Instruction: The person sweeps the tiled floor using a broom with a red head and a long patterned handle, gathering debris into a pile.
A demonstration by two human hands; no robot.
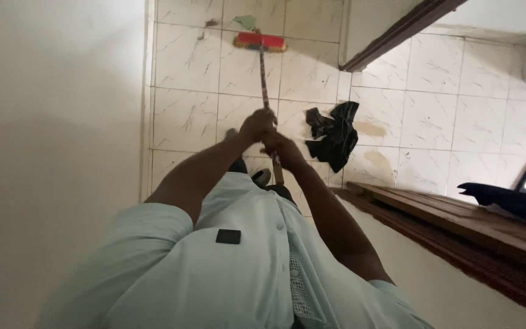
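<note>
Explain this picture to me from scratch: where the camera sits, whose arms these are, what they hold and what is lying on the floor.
The camera is worn on a person's head and looks straight down, so you see their own pale shirt at the bottom and both arms reaching away from you. There is no machine here, only two bare hands. The left hand and the right hand both grip the long handle of a broom, left hand further along it. The broom's red head rests on the white tiled floor, with a few bits of debris beside it. A crumpled dark cloth lies on the tiles just right of the hands. A plain wall runs along the left, and a dark wooden ledge on the right carries a dark object I cannot identify.
</note>
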